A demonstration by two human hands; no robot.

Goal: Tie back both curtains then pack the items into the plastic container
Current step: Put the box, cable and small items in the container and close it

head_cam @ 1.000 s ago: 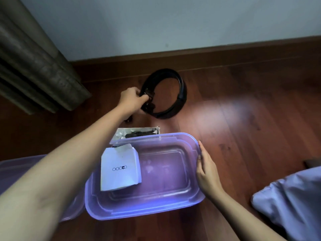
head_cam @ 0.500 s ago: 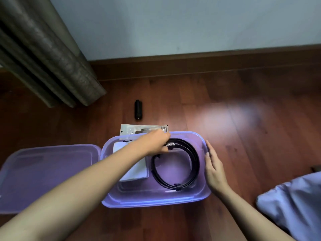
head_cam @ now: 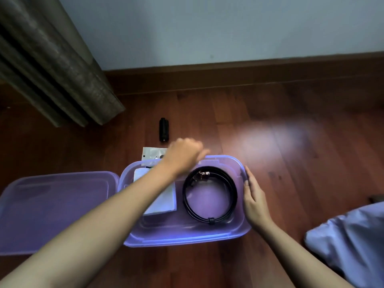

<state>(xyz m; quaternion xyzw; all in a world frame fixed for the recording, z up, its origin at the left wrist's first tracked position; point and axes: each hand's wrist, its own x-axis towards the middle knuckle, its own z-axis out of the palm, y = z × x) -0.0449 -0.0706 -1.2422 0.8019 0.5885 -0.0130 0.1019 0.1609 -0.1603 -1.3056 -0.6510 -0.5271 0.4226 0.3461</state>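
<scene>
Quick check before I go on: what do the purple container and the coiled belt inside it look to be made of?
Plastic container: translucent purple plastic, glossy; the floor shows through its walls and light glints on the rim. Coiled belt: black, with a smooth slight sheen, probably leather or faux leather; which one cannot be told. Its buckle shines like metal.

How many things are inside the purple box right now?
2. The white packet lies in the left half of the box, partly under the left arm. The coiled black belt fills the right half. The arm may hide something more.
</scene>
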